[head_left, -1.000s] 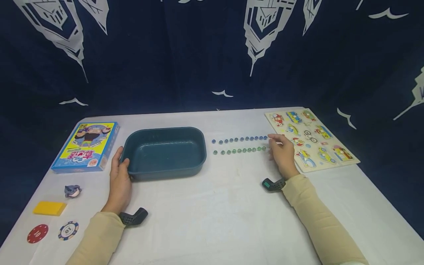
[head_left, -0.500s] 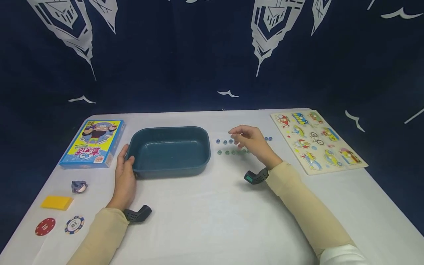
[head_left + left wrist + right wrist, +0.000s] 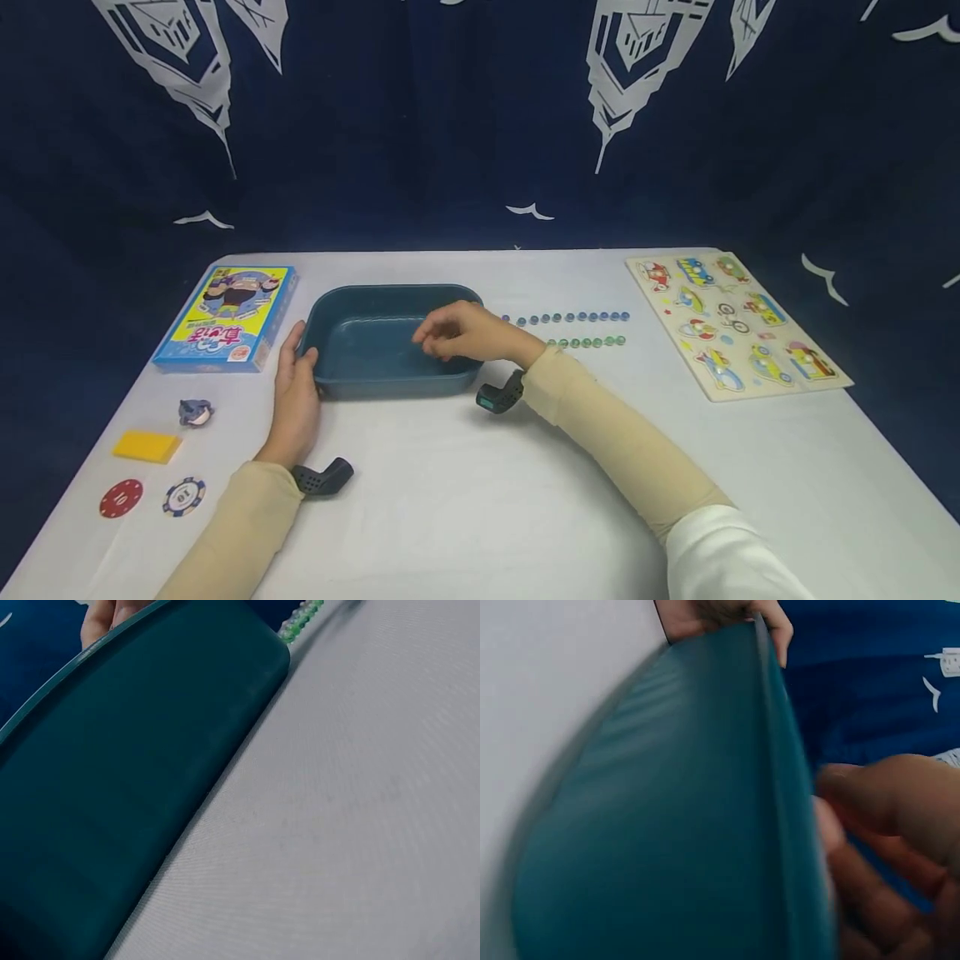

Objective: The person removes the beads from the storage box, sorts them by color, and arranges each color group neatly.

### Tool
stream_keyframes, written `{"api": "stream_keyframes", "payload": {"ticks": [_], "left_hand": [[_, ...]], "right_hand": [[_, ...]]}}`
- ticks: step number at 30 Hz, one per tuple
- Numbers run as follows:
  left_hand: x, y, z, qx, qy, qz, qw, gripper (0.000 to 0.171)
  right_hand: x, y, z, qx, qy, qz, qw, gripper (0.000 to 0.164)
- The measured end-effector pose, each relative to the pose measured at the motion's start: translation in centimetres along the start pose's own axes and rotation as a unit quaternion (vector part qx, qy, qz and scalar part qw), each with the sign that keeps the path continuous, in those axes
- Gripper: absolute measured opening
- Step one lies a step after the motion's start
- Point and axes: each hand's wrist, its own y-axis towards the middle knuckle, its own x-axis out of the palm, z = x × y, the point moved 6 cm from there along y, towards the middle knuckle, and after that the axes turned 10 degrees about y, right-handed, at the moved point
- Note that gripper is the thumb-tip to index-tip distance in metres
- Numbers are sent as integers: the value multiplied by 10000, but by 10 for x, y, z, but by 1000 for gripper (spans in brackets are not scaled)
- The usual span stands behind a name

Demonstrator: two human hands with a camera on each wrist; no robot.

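In the head view my left hand (image 3: 294, 408) holds the near left end of a dark teal plastic tub (image 3: 397, 388), thumb at its rim and fingers along the outside. My right hand (image 3: 468, 332) is over the tub's right side, fingers loosely bent; nothing shows between them. The right wrist view has the right thumb (image 3: 892, 791) just beyond the tub's long rim. To the right of the tub lie a row of blue marbles (image 3: 581, 317) and a row of green marbles (image 3: 597, 342); the right hand and wrist hide part of the green row.
A picture puzzle board (image 3: 738, 325) lies at the far right. At the left are a boxed game (image 3: 225, 321), a small shark figure (image 3: 196, 412), a yellow block (image 3: 147, 446), a red chip (image 3: 121, 498) and a white-and-blue chip (image 3: 183, 497).
My right hand has left the right end of the blue row and moved left across both rows to above the tub. The left hand stays at the tub, while the head view has shifted slightly.
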Motion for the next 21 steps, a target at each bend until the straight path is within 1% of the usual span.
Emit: {"api": "stream_keyframes", "payload": {"ticks": [2, 5, 8, 10, 13, 21], "left_hand": [[0, 0, 0, -4, -7, -9, 10000, 55], [0, 0, 0, -29, -14, 2, 10000, 55], [0, 0, -1, -59, -54, 12, 10000, 54], [0, 1, -1, -55, -12, 4, 10000, 54], [0, 1, -2, -57, 48, -3, 10000, 54], [-1, 1, -2, -50, 131, -3, 9999, 55]], "right_hand": [[10, 9, 2, 100, -250, -334, 9991, 22], [22, 19, 8, 427, -586, -733, 9947, 22], [31, 25, 14, 867, -755, -1085, 9874, 23], [34, 27, 18, 1054, -853, -1270, 9826, 23], [38, 30, 20, 1122, -1009, -1432, 9781, 24], [47, 41, 18, 1086, -1131, -1529, 9757, 26]]}}
